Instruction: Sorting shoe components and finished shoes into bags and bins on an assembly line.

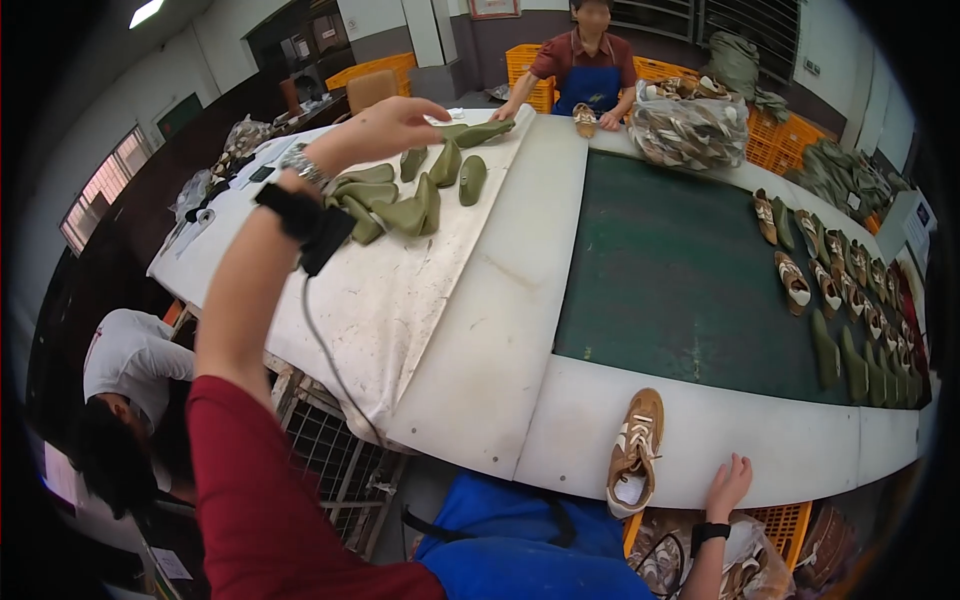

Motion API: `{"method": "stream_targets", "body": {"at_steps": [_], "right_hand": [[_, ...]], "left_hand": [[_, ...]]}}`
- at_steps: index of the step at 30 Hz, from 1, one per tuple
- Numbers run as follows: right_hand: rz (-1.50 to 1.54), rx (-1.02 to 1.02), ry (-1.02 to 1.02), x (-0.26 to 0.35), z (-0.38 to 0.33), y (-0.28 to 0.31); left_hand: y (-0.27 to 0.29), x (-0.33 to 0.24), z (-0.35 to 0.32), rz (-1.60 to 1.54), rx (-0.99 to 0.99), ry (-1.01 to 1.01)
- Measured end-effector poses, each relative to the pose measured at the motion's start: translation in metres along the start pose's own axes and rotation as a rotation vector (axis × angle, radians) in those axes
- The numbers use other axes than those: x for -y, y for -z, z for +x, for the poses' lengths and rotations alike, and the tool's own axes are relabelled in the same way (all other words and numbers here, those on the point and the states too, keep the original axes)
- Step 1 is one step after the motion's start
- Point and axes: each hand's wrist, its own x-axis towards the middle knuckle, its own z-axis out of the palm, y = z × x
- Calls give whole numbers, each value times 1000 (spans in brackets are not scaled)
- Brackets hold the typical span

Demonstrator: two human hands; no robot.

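Observation:
My left hand reaches far out over the white cloth-covered table and grips the end of an olive-green shoe last. Several more green lasts lie in a heap just below that hand. My right hand rests with fingers spread on the near white rim of the table, holding nothing. A tan and white sneaker lies on the rim just left of that hand.
A dark green conveyor belt runs down the middle, with rows of sneakers and green lasts along its right side. A person in a blue apron stands at the far end beside a bag of shoes. Another person bends low at my left.

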Motion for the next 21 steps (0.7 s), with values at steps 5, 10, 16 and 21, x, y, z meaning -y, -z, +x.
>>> {"method": "stream_targets", "body": {"at_steps": [5, 10, 16, 21], "right_hand": [[-35, -46, -82, 14, 0, 2], [-38, -10, -128, 12, -1, 0], [-31, -42, -139, 0, -6, -9], [-100, 3, -135, 37, 8, 15]], "left_hand": [[-122, 95, 49, -88, -11, 171], [-270, 190, 25, 8, 52, 366], [-292, 256, 39, 84, -130, 968], [-312, 306, 64, 239, -247, 1232]]}}
